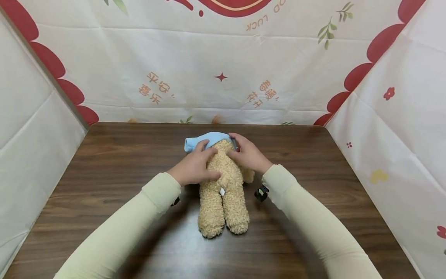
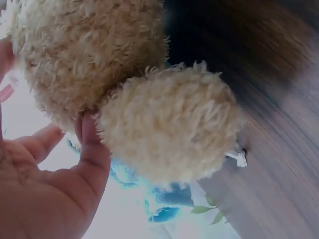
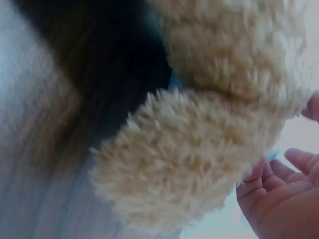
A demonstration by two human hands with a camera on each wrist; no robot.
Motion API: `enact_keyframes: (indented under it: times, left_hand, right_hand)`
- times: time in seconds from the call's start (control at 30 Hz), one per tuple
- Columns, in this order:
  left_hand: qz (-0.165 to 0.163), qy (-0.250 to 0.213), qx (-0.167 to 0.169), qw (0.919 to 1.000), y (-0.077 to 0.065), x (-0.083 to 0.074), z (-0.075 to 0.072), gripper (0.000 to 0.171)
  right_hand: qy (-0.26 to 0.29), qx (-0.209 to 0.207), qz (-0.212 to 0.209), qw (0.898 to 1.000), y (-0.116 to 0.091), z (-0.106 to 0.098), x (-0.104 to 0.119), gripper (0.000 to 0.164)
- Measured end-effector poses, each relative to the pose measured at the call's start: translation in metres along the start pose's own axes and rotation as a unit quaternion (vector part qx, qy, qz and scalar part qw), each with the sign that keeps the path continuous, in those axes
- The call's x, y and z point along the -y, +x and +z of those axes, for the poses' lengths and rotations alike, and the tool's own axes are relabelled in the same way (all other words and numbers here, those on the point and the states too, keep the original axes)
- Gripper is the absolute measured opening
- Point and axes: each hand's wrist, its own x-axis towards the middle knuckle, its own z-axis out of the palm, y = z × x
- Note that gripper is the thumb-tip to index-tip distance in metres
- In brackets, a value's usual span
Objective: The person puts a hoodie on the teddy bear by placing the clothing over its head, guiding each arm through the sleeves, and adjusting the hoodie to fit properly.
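A beige, curly-furred plush toy (image 1: 224, 166) lies on the table, its legs pointing toward me and a small white tag between them. Light-blue cloth (image 1: 212, 137) covers its head end and sticks out to the left. My left hand (image 1: 196, 164) holds the toy's left side, its thumb on the body and fingers reaching the cloth. On the other side my right hand (image 1: 249, 153) holds the toy's upper body, a fingertip at the cloth's edge. The left wrist view shows fingers (image 2: 92, 144) tucked behind a furry limb (image 2: 169, 124); another limb (image 3: 184, 164) partly hides the right fingers.
The dark wood-grain table (image 1: 122, 166) extends on every side of the toy. A white printed cloth backdrop (image 1: 195, 54) rises behind its far edge, with white cloth walls at left and right. A small black device (image 1: 261, 192) sits under the right wrist.
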Motion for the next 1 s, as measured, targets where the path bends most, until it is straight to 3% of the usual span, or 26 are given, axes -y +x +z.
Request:
enact_keyframes:
  times: [0.13,0.3,0.43,0.6,0.73,0.87,1.0]
  left_hand:
    - [0.01,0.024,-0.007,0.9996,-0.002,-0.002,0.009,0.072]
    - [0.028,0.063,-0.06,0.9959,-0.004,-0.004,0.022,0.067]
    - [0.03,0.076,-0.085,0.9931,-0.005,-0.003,0.029,0.056]
    - [0.033,0.072,-0.108,0.991,-0.009,0.002,0.035,0.046]
    - [0.03,0.062,-0.132,0.9889,-0.012,0.004,0.041,0.043]
    - [0.027,0.057,-0.149,0.9868,-0.013,0.007,0.044,0.053]
    - [0.052,0.082,-0.141,0.9852,-0.017,0.009,0.041,0.069]
  right_hand:
    - [-0.028,-0.016,-0.013,0.999,0.007,0.003,-0.002,0.039]
    - [-0.049,-0.038,-0.029,0.998,0.008,0.006,-0.002,0.016]
    - [-0.059,-0.034,-0.043,0.997,0.0,0.008,-0.003,0.007]
    - [-0.074,-0.016,-0.1,0.992,-0.017,0.011,-0.002,0.009]
    - [-0.111,0.017,-0.156,0.981,-0.028,0.016,-0.003,0.009]
    - [-0.153,0.069,-0.199,0.966,-0.036,0.013,-0.008,0.025]
    - [-0.182,0.1,-0.195,0.958,-0.039,0.005,-0.014,0.045]
